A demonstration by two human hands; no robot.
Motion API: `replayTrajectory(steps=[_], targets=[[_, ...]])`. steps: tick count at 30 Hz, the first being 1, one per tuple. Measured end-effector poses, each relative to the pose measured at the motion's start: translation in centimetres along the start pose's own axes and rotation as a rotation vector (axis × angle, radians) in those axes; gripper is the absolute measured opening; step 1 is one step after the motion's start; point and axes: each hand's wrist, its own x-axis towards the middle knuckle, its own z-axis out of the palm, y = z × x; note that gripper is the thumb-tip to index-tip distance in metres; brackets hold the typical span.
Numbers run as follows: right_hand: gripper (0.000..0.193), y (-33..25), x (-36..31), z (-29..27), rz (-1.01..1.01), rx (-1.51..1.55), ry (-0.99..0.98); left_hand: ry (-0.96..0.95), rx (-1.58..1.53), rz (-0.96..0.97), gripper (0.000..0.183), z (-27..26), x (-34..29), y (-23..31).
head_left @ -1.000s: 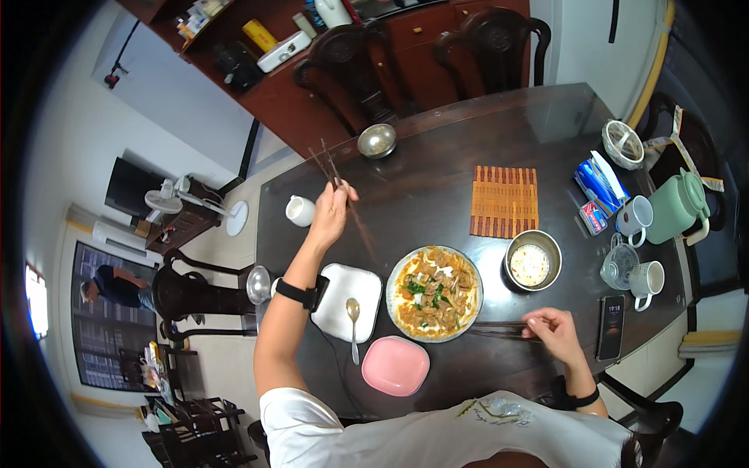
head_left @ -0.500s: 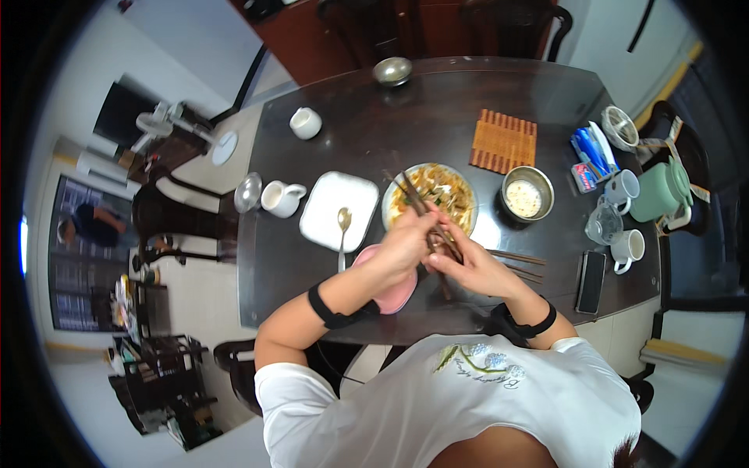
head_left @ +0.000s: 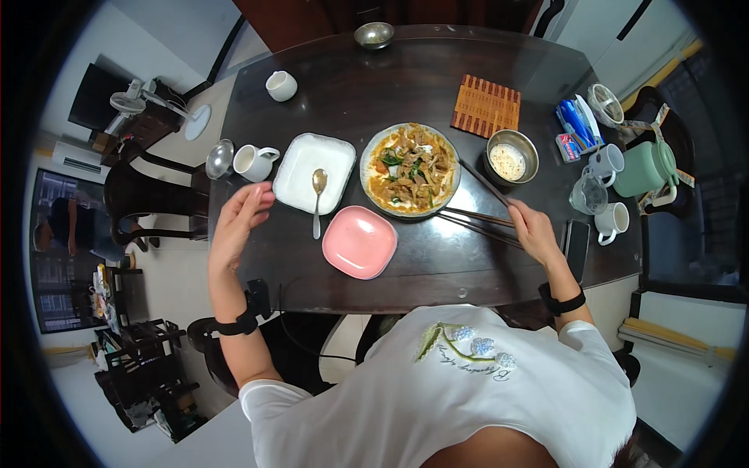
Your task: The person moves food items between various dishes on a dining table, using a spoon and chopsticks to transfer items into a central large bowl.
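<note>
My right hand (head_left: 533, 228) is closed around dark chopsticks (head_left: 484, 182) at the table's right side. Their tips reach the right rim of a round plate (head_left: 366, 176) of stir-fried meat and greens (head_left: 413, 173). More chopsticks (head_left: 480, 222) lie just left of that hand, beside the plate. My left hand (head_left: 243, 214) is raised at the left, empty, its fingers stretched out near a white square dish (head_left: 296, 175). A metal spoon (head_left: 317, 191) rests over that dish's near edge. Between my arms sits an empty pink dish (head_left: 359, 242).
A steel bowl (head_left: 531, 148) with pale food and a wooden trivet (head_left: 485, 106) stand right of the plate. Mugs (head_left: 612, 224), a glass jug (head_left: 588, 193), a green pitcher (head_left: 644, 168) and a phone (head_left: 576, 242) line the right. White cups (head_left: 253, 164) stand left.
My hands were together over the plate's near edge around dark chopsticks. They have parted: the left, now empty, went left; the right went right with chopsticks. The plate and pink dish are uncovered.
</note>
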Motion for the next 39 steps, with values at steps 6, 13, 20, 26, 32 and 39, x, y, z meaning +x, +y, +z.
replayTrajectory(steps=[6, 13, 20, 26, 32, 39], targets=[[0.027, 4.5, -2.0, 2.0, -0.109, -0.25, -0.037, 0.018, -0.036, -0.451, 0.036, -2.1, 3.7, -12.2], [0.029, 5.5, -1.6, 3.0, -0.158, -0.323, -0.065, -0.189, 0.154, -0.589, 0.045, 3.9, 6.0, -15.1], [0.031, 7.0, -2.3, 1.7, -0.114, -0.355, -0.085, -0.275, 0.064, -0.639, 0.049, 5.4, 6.4, -16.6], [0.036, 5.8, -0.1, 2.9, -0.139, -0.339, -0.201, -0.406, -0.068, -0.61, 0.048, 6.7, 4.3, -15.4], [0.037, 5.5, -0.2, 3.9, -0.255, -0.381, -0.176, -0.318, -0.241, -0.521, 0.04, 7.6, 3.1, -16.5], [0.034, 6.2, 0.1, 3.3, -0.017, -0.117, -0.019, -0.183, -0.381, -0.51, 0.038, 6.9, 3.8, -17.7]])
